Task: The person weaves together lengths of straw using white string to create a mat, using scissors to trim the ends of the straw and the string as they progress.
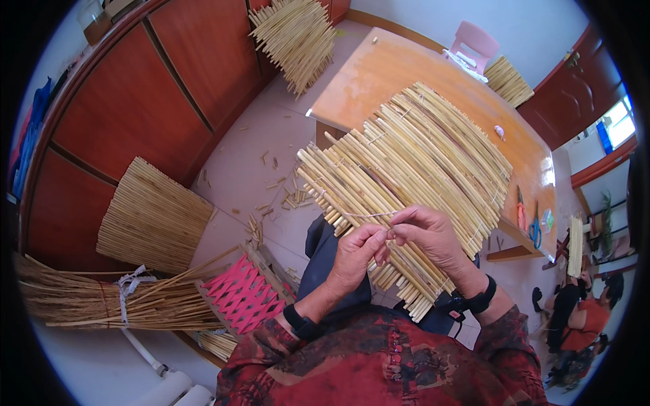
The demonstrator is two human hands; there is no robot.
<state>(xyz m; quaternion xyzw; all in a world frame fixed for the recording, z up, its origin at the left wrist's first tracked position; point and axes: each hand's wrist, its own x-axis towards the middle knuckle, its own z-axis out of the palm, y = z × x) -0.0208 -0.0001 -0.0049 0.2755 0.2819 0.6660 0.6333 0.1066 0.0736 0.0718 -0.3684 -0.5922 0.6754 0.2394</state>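
A mat of tan reed stalks (433, 155), bound with pale string, slopes from the wooden table (359, 68) down onto my lap. Over its near part, my left hand (360, 257) and my right hand (426, 237) meet with fingers pinched on a thin string (365, 214). The exact point where they grip it is small and partly hidden by the fingers. Orange-handled pliers (521, 215) and blue-handled scissors (535, 232) lie at the table's right edge.
Reed mats stand at left (152, 216) and back (291, 37). A reed bundle (81, 298) lies beside a stool with pink webbing (244, 291). Cut pieces litter the floor (230, 169). A pink chair (474, 44) is behind the table; people (586, 318) are at right.
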